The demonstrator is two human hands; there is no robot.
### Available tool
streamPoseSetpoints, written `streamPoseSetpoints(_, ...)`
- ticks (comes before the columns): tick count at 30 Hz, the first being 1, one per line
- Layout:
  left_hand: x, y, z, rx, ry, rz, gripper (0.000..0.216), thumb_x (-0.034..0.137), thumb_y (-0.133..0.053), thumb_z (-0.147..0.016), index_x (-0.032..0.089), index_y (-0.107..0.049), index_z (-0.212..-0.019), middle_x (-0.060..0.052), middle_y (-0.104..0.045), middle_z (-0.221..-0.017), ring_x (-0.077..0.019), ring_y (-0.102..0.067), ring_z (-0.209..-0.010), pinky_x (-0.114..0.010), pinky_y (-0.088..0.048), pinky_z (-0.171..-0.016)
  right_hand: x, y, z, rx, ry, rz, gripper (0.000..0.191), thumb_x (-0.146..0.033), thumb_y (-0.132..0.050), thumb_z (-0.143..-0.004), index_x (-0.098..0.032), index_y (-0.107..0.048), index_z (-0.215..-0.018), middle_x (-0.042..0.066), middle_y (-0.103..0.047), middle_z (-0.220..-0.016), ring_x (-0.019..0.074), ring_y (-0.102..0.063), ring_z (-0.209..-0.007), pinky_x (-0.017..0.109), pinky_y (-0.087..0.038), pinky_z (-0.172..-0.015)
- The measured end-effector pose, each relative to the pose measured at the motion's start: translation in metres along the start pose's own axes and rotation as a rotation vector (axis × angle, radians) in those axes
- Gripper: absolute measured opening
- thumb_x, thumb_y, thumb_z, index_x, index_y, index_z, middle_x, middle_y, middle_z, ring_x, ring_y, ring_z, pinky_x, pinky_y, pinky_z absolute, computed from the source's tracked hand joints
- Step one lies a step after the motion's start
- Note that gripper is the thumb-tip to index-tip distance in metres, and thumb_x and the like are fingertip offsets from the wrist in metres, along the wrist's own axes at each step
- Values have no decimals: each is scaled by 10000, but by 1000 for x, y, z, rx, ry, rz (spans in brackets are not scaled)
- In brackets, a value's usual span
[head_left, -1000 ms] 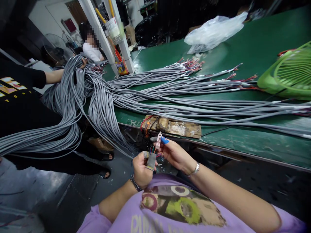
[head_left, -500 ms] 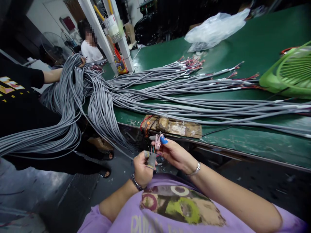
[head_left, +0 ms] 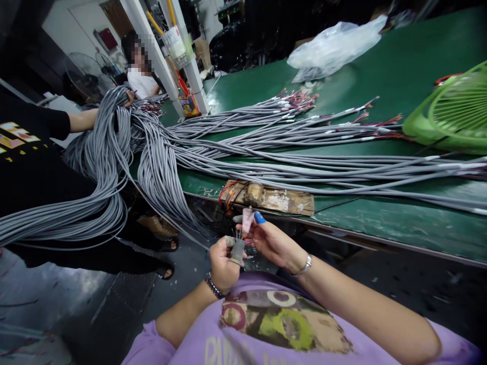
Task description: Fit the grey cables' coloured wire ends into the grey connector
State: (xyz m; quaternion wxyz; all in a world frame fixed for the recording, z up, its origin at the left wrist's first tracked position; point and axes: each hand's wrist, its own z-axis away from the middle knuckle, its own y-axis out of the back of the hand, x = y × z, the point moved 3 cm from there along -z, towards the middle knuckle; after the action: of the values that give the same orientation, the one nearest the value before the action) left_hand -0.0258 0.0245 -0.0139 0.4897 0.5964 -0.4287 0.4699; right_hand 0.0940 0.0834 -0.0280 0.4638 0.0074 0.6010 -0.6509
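Observation:
My left hand is closed around the end of a grey cable, mostly hidden in the fist. A worn grey cover sits on its thumb. Thin coloured wires stick up out of that grip. Close by on the right, my right hand wears a blue cover on its thumb tip. Its fingers pinch a small pale pink piece, blurred, just above the wires. More reddish wire ends show between the two hands.
Long bundles of grey cable lie across the green table. A wooden block sits at its front edge, a green fan at right, a plastic bag behind. A co-worker at left holds looped cables.
The pink piece has turned and shifted slightly in my right hand, which has moved a little. My left hand keeps its grip and place.

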Motion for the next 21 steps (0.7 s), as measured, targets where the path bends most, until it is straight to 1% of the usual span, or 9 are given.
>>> streamPoseSetpoints(3, 0, 3, 4, -15, 11, -6, 196, 327, -541, -814, 164, -548, -705, 7, -582, -541, -83, -505, -406, -182, -405, -406, 1, 3, 6, -37, -123, 80, 430, -575, -673, -657, -163, -622, -769, 49, -634, -748, 128, -559, -640, 234, -452, -544)
streamPoseSetpoints(6, -4, 6, 8, -63, 18, -47, 202, 334, -537, -818, 166, -552, -708, -3, -594, -560, -91, -524, -432, -193, -426, -431, -2, 3, 12, -64, -183, 264, 400, -505, -741, -613, -149, -594, -723, 3, -588, -647, 91, -510, -546, 214, -424, -505)
streamPoseSetpoints(8, -8, 7, 10, -105, 42, -73, 204, 337, -541, -816, 167, -553, -705, -7, -601, -566, -96, -541, -450, -199, -438, -447, -6, 1, 15, -75, -165, 397, 375, -440, -779, -583, -144, -566, -672, -27, -553, -591, 67, -464, -502, 203, -396, -495)
streamPoseSetpoints(10, -10, 4, 10, -180, 98, -82, 205, 341, -569, -794, 165, -550, -690, -10, -608, -568, -102, -558, -458, -202, -448, -453, -9, -2, 16, -105, -128, 526, 376, -425, -782, -576, -140, -546, -639, -41, -531, -561, 60, -440, -493, 203, -379, -502)
streamPoseSetpoints(14, -12, -6, 9, -332, 332, -17, 231, 361, -646, -713, 158, -540, -681, 2, -603, -524, -110, -566, -416, -204, -450, -425, -14, -3, 20, -164, 6, 794, 370, -476, -708, -653, -141, -551, -641, -30, -536, -575, 84, -449, -532, 217, -364, -510)
streamPoseSetpoints(16, -14, -7, 8, -322, 422, 44, 257, 389, -642, -707, 155, -537, -696, 8, -597, -506, -111, -564, -396, -194, -427, -393, -17, 0, 22, -144, 95, 865, 363, -492, -649, -714, -141, -569, -667, -17, -551, -615, 94, -457, -567, 224, -369, -532)
streamPoseSetpoints(17, -16, -7, 8, -289, 434, 77, 268, 404, -631, -716, 154, -536, -706, 9, -599, -509, -110, -565, -394, -188, -416, -384, -18, 3, 23, -122, 129, 866, 365, -501, -622, -737, -142, -577, -687, -12, -555, -635, 96, -458, -580, 227, -372, -544)
streamPoseSetpoints(19, -18, -5, 7, -190, 401, 138, 282, 427, -603, -743, 153, -535, -729, 7, -608, -533, -105, -572, -405, -181, -410, -387, -16, 9, 25, -81, 142, 810, 371, -520, -601, -749, -149, -587, -750, -4, -561, -674, 98, -459, -589, 232, -378, -551)
streamPoseSetpoints(21, -21, -2, 6, -106, 345, 180, 289, 438, -590, -760, 155, -534, -751, 5, -618, -559, -103, -578, -419, -183, -422, -402, -9, 12, 27, -52, 89, 710, 378, -519, -639, -715, -158, -583, -811, 3, -571, -711, 104, -471, -597, 239, -391, -548)
